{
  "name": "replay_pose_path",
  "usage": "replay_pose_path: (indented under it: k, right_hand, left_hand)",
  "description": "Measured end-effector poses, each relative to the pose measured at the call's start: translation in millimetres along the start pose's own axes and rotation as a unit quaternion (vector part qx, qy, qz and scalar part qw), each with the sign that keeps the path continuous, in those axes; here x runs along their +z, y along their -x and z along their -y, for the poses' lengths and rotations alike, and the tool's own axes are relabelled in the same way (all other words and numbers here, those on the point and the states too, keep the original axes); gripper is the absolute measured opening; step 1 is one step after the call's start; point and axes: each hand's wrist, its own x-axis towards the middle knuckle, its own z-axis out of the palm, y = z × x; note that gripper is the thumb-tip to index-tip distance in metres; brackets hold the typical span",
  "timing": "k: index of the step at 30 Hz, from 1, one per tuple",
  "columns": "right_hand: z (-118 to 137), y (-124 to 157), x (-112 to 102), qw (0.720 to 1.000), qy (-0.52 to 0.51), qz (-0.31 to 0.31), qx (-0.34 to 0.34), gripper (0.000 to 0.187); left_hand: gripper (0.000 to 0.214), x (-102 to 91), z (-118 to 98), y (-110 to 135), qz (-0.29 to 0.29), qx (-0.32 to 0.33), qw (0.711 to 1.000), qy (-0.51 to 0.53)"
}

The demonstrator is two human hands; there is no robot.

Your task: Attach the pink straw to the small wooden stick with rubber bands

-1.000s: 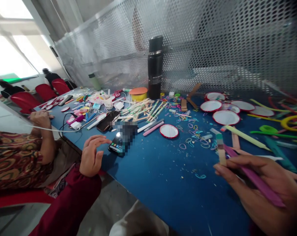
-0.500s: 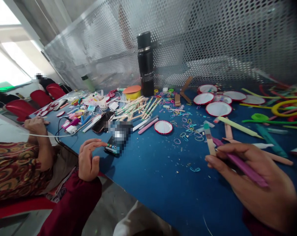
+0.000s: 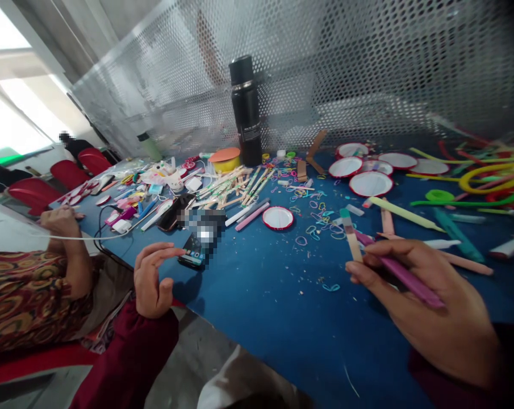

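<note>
My left hand (image 3: 153, 278) reaches from a maroon sleeve, its index fingertip at the lower edge of a lit smartphone (image 3: 192, 254) lying on the blue table. Its other fingers are loosely bent and hold nothing. Between thumb and fingers, my right hand (image 3: 422, 301) pinches a flat wooden craft stick (image 3: 351, 241) with a teal tip and a darker band. A purple marker (image 3: 410, 277) is tucked in the same hand, slanting across the palm. Below the stick's end lies a small blue rubber band (image 3: 331, 287).
Around my right hand lie a pale yellow marker (image 3: 405, 215), a teal marker (image 3: 459, 236) and several red-rimmed white lids (image 3: 371, 184). A black bottle (image 3: 247, 113) stands by the perforated metal panel (image 3: 346, 68). Craft sticks (image 3: 222, 190) are heaped mid-table. At left are another person's hands (image 3: 59, 220).
The view has shifted slightly, so the table things sit a little further left. My right hand keeps the stick and marker. The left fingertip stays at the phone's edge.
</note>
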Motion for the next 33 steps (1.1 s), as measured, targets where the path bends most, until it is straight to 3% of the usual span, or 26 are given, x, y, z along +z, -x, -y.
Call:
replay_pose_path:
  k: [3,5,14,20,24,28,33]
  right_hand:
    - [-0.2,0.1,0.0,1.000,0.001,0.002,0.006,0.043]
    - [-1.2,0.3,0.1,1.000,-0.001,0.005,0.006,0.042]
    - [-3.1,-0.2,0.7,1.000,-0.020,0.017,0.002,0.039]
    - [0.8,-0.7,0.7,0.999,-0.035,0.012,-0.005,0.041]
    - [3.4,-1.6,-1.0,0.999,-0.030,0.015,0.002,0.044]
    - [2.0,-1.4,-0.9,0.999,-0.032,0.018,0.003,0.041]
    - [-3.0,0.6,0.3,0.999,-0.041,0.024,0.026,0.039]
  left_hand:
    - [0.049,0.8,-2.7,-5.8,-0.041,0.010,0.999,0.030]
    - [0.050,0.6,-4.1,-10.6,-0.027,0.009,0.999,0.030]
    - [0.066,-0.1,-3.8,-29.5,0.138,0.017,0.990,-0.029]
    - [0.062,5.0,-5.6,-39.5,0.240,0.035,0.969,-0.048]
    - [0.051,3.3,3.7,-39.3,0.199,-0.002,0.976,-0.095]
    - [0.057,0.0,11.6,-33.6,0.132,-0.021,0.985,-0.106]
    - [0.056,1.8,7.4,-30.3,0.155,-0.027,0.983,-0.095]
